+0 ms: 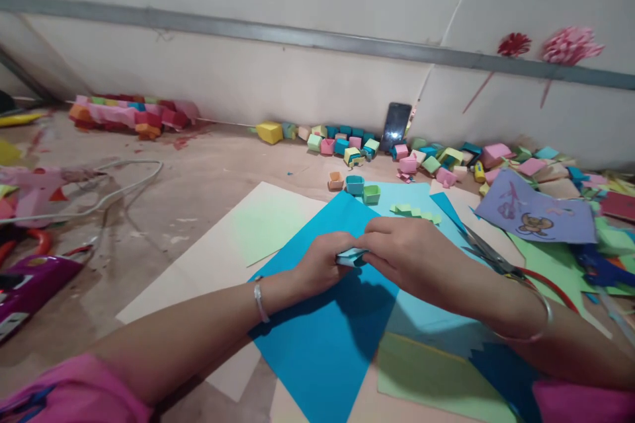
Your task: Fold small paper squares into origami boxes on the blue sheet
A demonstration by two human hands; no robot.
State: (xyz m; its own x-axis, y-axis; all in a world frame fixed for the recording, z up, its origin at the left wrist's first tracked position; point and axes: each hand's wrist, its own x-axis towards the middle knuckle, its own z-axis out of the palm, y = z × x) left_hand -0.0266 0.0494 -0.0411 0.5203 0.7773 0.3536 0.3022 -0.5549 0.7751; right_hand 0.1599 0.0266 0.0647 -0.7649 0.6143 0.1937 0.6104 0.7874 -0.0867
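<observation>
My left hand [325, 263] is closed on a small folded piece of light blue paper [351, 256]. From the other side, the fingers of my right hand [401, 251] pinch the same piece. Both hands hover over a dark blue paper sheet [317, 324]. Just beyond them stand three small paper boxes: an orange one [336, 180], a teal one [354, 184] and a green one [372, 194]. A zigzag-cut green paper strip [415, 213] lies behind my right hand. Scissors with red handles [501, 264] rest beside my right forearm.
Many small coloured paper boxes [341, 145] line the wall, where a phone [396, 125] leans. At left are a pink glue gun [37, 188] with its cord and a purple power strip [40, 291]. A purple decorated paper [538, 208] lies at right. Pale sheets [183, 277] spread underneath.
</observation>
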